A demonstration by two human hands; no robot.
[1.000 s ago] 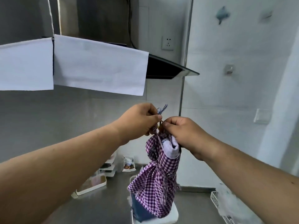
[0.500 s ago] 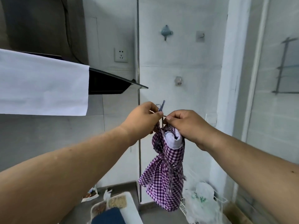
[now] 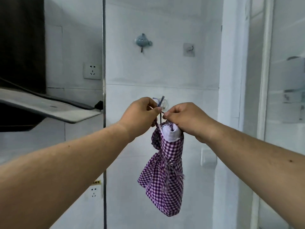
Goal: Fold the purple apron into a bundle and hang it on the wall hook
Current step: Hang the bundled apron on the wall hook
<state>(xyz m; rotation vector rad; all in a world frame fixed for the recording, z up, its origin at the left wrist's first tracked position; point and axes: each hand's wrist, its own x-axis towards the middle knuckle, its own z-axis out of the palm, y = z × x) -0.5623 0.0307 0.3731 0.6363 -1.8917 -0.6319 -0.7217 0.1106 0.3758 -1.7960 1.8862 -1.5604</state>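
The purple checked apron (image 3: 165, 176) hangs as a tied bundle below both hands, with white lining showing at its top. My left hand (image 3: 140, 113) pinches the thin apron strap just above the bundle. My right hand (image 3: 183, 118) grips the bundle's top and the strap. Directly behind the hands, a clear round wall hook (image 3: 164, 102) sits on the white tile, partly hidden by the strap ends. Whether the strap touches the hook cannot be told.
Higher on the wall are a blue fish-shaped hook (image 3: 142, 42) and a square metal hook (image 3: 189, 49). A range hood (image 3: 49, 109) juts out at left, beside a wall socket (image 3: 92, 71). A white door frame (image 3: 231, 96) stands at right.
The view turned right and rose toward the tiled wall. Both hands carried the bundle up and forward, so they now sit right in front of the clear hook.
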